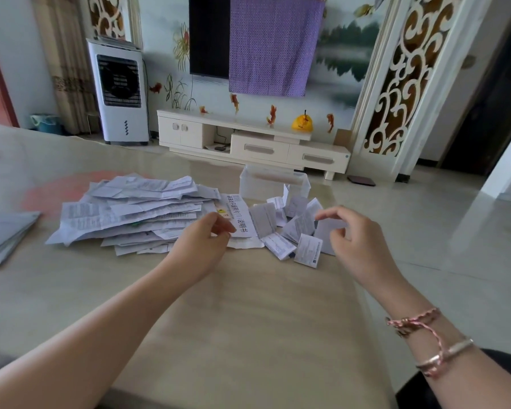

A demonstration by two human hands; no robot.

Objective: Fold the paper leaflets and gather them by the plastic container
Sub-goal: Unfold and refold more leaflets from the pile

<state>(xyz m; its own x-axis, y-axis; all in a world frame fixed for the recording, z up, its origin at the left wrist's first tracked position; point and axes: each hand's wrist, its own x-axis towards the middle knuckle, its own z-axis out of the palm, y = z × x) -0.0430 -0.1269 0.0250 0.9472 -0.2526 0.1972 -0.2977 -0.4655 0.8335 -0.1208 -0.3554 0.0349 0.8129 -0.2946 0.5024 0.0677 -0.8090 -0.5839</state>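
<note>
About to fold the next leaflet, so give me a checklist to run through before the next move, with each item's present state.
1. Left hand has a leaflet: ok, it pinches the printed leaflet at its near edge.
2. Right hand free to help: ok, fingers loosely curled, holding nothing.
3. Unfolded pile within reach: ok, just left of the left hand.
4. Folded leaflets gathered by the plastic container: ok, clustered in front of it.
5. Bare table for folding: ok, near side.
6. Only one sheet pinched: cannot tell.
</note>
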